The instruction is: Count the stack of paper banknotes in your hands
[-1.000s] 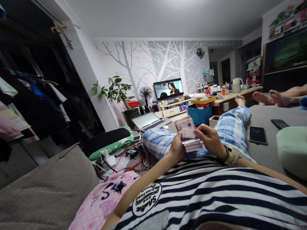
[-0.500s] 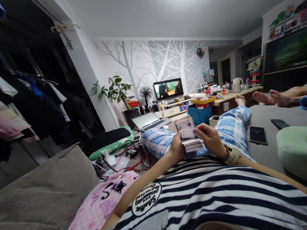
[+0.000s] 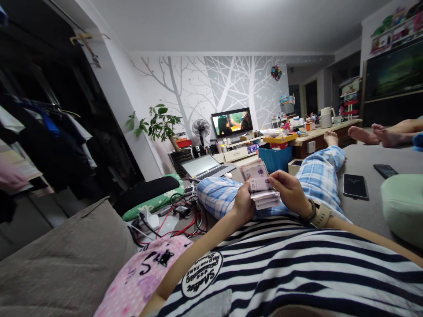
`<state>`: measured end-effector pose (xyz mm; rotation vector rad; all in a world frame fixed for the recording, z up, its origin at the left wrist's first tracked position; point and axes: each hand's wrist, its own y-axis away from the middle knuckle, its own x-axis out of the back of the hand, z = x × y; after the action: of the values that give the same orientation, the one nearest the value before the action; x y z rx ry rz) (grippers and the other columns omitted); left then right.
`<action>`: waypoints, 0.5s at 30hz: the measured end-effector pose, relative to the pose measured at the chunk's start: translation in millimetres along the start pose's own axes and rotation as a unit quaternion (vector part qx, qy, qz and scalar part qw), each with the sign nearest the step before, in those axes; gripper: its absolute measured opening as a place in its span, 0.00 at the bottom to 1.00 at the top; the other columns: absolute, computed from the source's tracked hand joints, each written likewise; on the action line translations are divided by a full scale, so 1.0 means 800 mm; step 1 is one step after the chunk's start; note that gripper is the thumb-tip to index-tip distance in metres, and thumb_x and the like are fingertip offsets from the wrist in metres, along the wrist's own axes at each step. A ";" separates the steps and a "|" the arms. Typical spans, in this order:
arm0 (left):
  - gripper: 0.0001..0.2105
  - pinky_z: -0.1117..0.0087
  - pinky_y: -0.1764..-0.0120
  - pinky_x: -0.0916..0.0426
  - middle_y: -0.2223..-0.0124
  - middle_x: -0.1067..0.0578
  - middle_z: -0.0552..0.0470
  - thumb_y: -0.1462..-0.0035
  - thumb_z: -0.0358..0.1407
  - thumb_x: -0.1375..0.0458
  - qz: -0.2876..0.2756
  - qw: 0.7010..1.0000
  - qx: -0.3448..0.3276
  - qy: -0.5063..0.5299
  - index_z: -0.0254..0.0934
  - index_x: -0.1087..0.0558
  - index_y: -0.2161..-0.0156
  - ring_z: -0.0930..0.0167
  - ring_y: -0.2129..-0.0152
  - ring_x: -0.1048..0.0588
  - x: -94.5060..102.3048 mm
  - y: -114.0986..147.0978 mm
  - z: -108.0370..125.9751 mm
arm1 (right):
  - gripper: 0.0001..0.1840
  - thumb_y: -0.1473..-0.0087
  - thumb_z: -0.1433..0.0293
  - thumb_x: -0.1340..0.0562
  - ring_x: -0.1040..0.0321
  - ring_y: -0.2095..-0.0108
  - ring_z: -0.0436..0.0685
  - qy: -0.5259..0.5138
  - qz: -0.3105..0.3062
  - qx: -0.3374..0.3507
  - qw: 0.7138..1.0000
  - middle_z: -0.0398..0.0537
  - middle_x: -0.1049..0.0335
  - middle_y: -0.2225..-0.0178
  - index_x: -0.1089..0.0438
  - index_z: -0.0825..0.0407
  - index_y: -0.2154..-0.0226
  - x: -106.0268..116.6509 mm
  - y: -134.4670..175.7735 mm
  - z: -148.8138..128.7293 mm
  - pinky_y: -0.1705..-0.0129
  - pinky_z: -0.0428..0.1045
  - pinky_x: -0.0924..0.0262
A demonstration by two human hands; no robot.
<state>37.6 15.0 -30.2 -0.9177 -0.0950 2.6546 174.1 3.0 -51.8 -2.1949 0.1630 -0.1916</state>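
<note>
A thick stack of pale purple-pink banknotes (image 3: 260, 184) is held over my lap, with the near part of the notes folded down toward me. My left hand (image 3: 245, 201) is closed around the stack's left side. At the right edge, my right hand (image 3: 291, 193) pinches the top note between thumb and fingertips. A bracelet and a pale watch (image 3: 321, 215) sit on the right wrist. Beneath the notes are my legs in blue plaid trousers (image 3: 319, 176). The fingers behind the stack are hidden.
To the left lie an open laptop (image 3: 211, 169), tangled cables (image 3: 185, 220) and a green cushion (image 3: 153, 204). On the grey sofa at right are a phone (image 3: 355, 186), a remote (image 3: 385, 171) and a pale green object (image 3: 403, 207). Another person's bare feet (image 3: 380, 133) rest beyond.
My hands and the banknotes stay almost exactly where they were. Only the picture on the far screen differs.
</note>
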 end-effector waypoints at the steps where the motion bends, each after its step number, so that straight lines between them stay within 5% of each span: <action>1: 0.16 0.62 0.57 0.28 0.63 0.20 0.45 0.42 0.39 0.46 -0.001 1.000 0.001 0.001 0.31 0.27 0.55 0.62 0.64 0.21 0.000 0.000 0.000 | 0.14 0.42 0.59 0.42 0.44 0.75 0.51 0.000 0.000 -0.001 1.000 0.42 0.38 0.76 0.32 0.51 0.72 0.000 0.000 0.000 0.73 0.47 0.47; 15: 0.15 0.62 0.57 0.28 0.63 0.20 0.45 0.43 0.39 0.46 -0.004 1.000 -0.005 -0.009 0.32 0.26 0.54 0.62 0.65 0.21 0.001 0.002 -0.001 | 0.14 0.42 0.59 0.42 0.43 0.75 0.51 0.001 0.003 -0.009 1.000 0.42 0.37 0.76 0.32 0.51 0.72 -0.001 0.000 0.000 0.72 0.47 0.46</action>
<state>37.1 13.6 -31.4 -0.8944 -0.1168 2.6582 173.4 3.4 -52.1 -2.2113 0.1739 -0.1905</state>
